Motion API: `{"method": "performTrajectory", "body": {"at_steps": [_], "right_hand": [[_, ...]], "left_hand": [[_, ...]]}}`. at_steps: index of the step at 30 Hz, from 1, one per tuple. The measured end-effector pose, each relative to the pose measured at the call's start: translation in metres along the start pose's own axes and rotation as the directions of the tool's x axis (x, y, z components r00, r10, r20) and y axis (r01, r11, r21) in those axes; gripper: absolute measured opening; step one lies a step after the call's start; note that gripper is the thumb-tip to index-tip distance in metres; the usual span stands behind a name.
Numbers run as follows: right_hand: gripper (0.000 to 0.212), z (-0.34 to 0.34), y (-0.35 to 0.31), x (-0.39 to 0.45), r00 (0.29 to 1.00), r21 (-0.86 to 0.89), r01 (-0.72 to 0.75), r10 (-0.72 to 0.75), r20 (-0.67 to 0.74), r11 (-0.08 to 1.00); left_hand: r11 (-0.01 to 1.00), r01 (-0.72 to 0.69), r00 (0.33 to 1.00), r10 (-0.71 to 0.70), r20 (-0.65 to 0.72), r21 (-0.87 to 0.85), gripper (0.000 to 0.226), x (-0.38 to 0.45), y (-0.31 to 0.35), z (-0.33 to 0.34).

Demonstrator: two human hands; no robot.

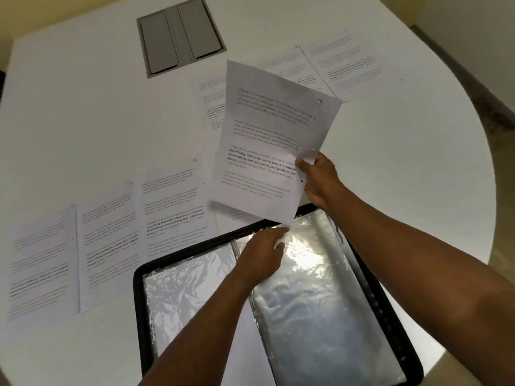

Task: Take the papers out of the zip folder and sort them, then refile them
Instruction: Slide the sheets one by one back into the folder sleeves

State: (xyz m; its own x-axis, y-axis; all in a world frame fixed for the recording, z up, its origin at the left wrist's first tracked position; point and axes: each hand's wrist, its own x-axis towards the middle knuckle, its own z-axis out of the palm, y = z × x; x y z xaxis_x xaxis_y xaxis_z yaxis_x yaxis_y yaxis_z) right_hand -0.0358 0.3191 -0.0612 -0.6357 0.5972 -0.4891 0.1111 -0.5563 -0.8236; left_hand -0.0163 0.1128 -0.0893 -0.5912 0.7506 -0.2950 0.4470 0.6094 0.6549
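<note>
My right hand [317, 179]: I pinch the right edge of one printed sheet [267, 146], thumb on its face and the other fingers behind, holding it up off the table, tilted
My left hand [262, 254]: it lies on the open zip folder [390, 316], fingers curled at the top edge of a clear sleeve [315, 296], just under the lower corner of the sheet I hold; I cannot tell whether the fingers grip the sleeve or only press on it
Zip folder: open flat on the white table [83, 107] right in front of me, black rim all round, shiny plastic sleeves on both halves
Writing on the held sheet: several paragraphs, mostly too blurred to read; in the bold lines I make out "way of living. Defined by a slower pace. It is centered around strong community bonds, local traditions, and"
Mark on the held sheet: a small blue scribble near the top right corner, not readable
Left row of papers [111, 240]: three sheets side by side, edges overlapping, left of the folder; the same bold paragraph shows on them
Far papers [342, 65]: more sheets beyond the held one, text too faint to read
Grey panel [181, 37]: a two-flap hatch set into the tabletop at the far side
</note>
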Motion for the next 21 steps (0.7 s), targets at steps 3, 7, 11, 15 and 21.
{"method": "performTrajectory", "body": {"at_steps": [3,7,11,15,21], "right_hand": [[0.028,-0.011,0.003,0.003,0.999,-0.053,-0.044,0.044,0.016,0.998],[0.028,-0.025,-0.004,0.006,0.987,-0.088,-0.137,0.143,0.067,0.987],[0.034,-0.034,-0.015,0.014,0.974,-0.197,-0.180,0.202,0.103,0.964],[0.036,-0.037,-0.024,0.020,0.960,-0.321,-0.173,0.233,0.158,0.931],[0.042,-0.025,-0.018,0.022,0.939,-0.507,-0.161,0.289,0.185,0.847]], "left_hand": [[1.000,0.003,0.994,-0.004,-0.105,-0.004,0.028,0.000,0.001,-0.003],[1.000,-0.002,0.990,0.002,-0.138,0.003,0.024,-0.001,0.001,-0.010],[0.997,0.021,0.993,-0.012,-0.120,0.076,0.024,-0.005,-0.007,-0.018],[0.988,0.069,0.991,-0.052,-0.123,0.138,0.016,-0.008,-0.020,-0.026],[0.993,0.066,0.986,-0.051,-0.158,0.097,0.011,-0.004,-0.022,-0.030]]}}
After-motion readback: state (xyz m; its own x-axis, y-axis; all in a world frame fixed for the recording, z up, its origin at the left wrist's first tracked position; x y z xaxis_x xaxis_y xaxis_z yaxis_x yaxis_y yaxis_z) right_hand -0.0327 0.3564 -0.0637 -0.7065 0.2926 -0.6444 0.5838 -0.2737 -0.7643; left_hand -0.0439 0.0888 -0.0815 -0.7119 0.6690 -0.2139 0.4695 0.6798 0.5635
